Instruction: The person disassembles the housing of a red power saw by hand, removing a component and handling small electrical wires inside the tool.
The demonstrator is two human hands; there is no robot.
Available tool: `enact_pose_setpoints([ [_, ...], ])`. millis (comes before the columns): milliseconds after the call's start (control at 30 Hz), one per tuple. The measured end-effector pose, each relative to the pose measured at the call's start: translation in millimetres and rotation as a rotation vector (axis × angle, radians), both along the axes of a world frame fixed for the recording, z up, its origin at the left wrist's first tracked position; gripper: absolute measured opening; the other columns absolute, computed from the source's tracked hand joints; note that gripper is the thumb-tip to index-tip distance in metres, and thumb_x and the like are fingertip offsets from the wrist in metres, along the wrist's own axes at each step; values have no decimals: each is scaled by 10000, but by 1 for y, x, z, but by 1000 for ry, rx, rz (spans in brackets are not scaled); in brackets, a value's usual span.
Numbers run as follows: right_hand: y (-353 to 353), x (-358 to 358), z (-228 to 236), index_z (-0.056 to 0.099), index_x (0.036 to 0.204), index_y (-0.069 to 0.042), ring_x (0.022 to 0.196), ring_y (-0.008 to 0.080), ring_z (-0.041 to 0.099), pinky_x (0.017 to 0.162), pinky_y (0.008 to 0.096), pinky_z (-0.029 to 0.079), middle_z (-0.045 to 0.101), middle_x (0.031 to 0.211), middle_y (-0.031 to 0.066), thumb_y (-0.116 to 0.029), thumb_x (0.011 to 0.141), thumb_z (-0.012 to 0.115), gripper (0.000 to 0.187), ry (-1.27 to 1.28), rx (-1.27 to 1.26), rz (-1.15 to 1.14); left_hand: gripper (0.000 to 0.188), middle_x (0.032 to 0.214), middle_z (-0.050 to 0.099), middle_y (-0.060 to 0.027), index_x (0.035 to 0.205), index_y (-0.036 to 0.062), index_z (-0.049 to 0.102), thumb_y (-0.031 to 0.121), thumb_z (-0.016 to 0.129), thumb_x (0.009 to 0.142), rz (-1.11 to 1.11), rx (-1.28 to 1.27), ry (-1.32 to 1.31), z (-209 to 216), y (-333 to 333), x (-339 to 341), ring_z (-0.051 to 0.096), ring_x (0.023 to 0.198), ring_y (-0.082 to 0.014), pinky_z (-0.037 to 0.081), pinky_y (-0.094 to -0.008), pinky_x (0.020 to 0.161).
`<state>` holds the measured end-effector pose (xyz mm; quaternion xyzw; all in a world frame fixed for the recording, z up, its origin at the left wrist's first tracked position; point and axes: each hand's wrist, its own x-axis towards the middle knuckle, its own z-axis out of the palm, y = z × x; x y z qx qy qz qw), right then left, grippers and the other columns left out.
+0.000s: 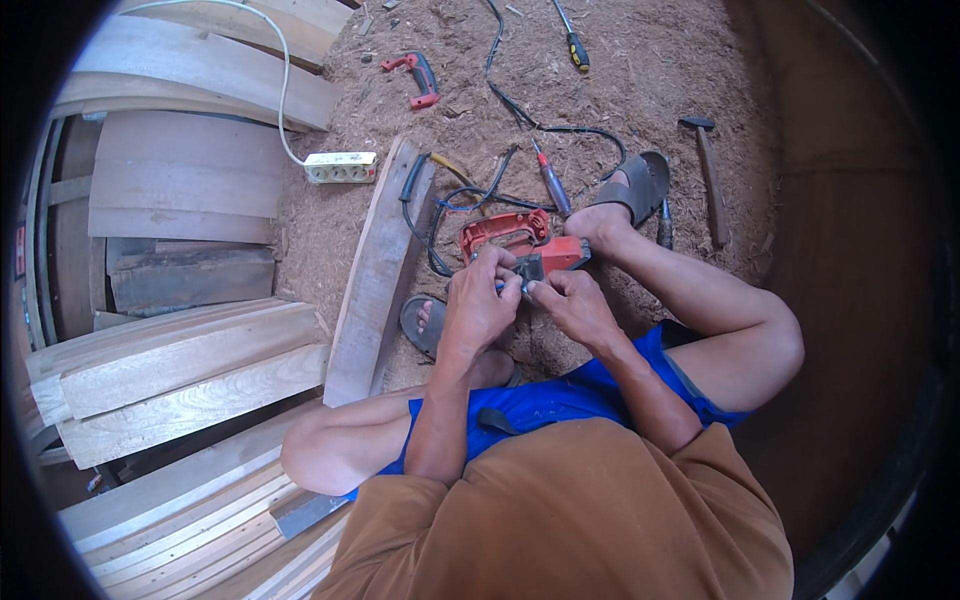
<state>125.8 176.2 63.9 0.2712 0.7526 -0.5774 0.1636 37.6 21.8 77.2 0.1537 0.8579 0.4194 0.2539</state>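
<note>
In front of me, between my feet, lies a red power tool with its handle opened up. My left hand is at the tool's near side, with thumb and fingers pinched on what looks like a thin blue wire. Close beside it, my right hand is closed in a pinch at a small black part of the tool. What sits between its fingertips is too small to make out. A black power cord with bared wire ends trails left of the tool.
Beyond the tool lie a red-and-grey handle cover, a screwdriver, another screwdriver and a hammer. A white power strip rests by stacked boards on the left. A wooden beam lies beside my left foot. Sawdust covers the ground.
</note>
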Motion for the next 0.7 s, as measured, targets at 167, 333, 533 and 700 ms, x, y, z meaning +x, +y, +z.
enact_pose_setpoints([
  [167, -21, -16, -7, 695, 837, 16, 678, 337, 672, 656, 464, 507, 680, 735, 189, -300, 906, 700, 324, 188, 216, -107, 202, 878, 720, -188, 1024, 10, 606, 9, 706, 849, 8, -19, 331, -12, -6, 1, 736, 775, -320, 583, -408, 684],
  [333, -26, -18, -29, 693, 840, -17, 634, 257, 668, 616, 415, 517, 681, 712, 125, -245, 923, 697, 242, 186, 23, -160, 201, 883, 708, -196, 1008, 15, 597, 6, 714, 845, 2, 12, 397, -8, -4, 0, 727, 782, -355, 576, -431, 679],
  [533, -22, -22, -16, 702, 848, -47, 592, 76, 610, 519, 234, 477, 671, 732, 8, -180, 973, 661, 187, -40, -629, -403, 181, 812, 663, -183, 955, 29, 582, -21, 703, 828, 11, 55, 449, -6, -4, 1, 673, 776, -395, 530, -487, 666],
  [700, -26, -30, -15, 682, 852, -60, 554, 58, 556, 481, 223, 447, 635, 717, -11, -220, 959, 697, 194, -85, -758, -526, 182, 862, 700, -180, 983, 15, 602, -15, 719, 846, -56, 21, 416, 4, -8, 2, 714, 803, -372, 559, -425, 684],
])
